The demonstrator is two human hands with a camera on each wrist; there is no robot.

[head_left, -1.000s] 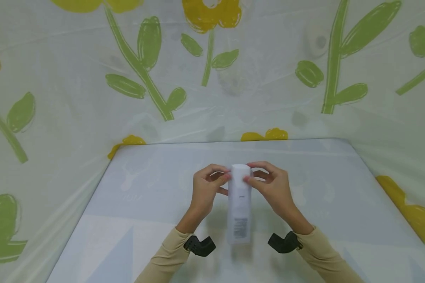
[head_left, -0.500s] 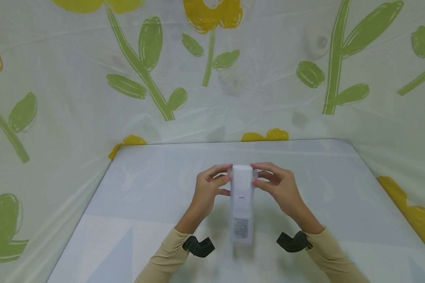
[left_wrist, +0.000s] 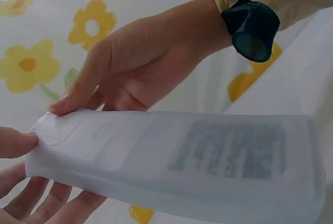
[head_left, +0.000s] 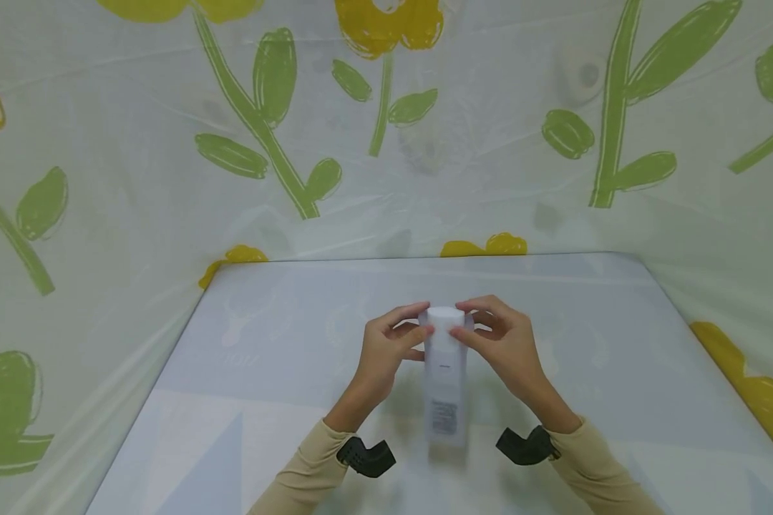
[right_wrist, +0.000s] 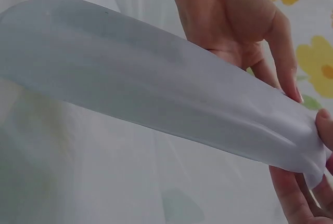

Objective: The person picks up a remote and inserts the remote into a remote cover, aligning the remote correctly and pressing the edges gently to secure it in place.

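Note:
A long white box (head_left: 444, 383), with a blurred block of print near its lower end, sits inside a frosted translucent plastic bag (right_wrist: 156, 83). The bag's far end is between both hands, and its near end points toward the person. At the bag's far left edge, my left hand (head_left: 384, 350) pinches the film between thumb and fingers. My right hand (head_left: 507, 350) pinches the opposite edge the same way. Left-hand fingers (left_wrist: 44, 203) show below the bag in the left wrist view. Whether the bag's far end is open cannot be made out.
Beneath the hands is a pale table (head_left: 283, 336) with faint blue-grey patterning. A white curtain (head_left: 477, 143) printed with yellow flowers and green stems hangs behind it and along both sides. A dark wrist device (head_left: 366, 458) sits on each forearm.
The bagged box has shifted slightly right and a little toward the person, with both hands around its far end. The right hand moved outward, then its thumb came back in over the box.

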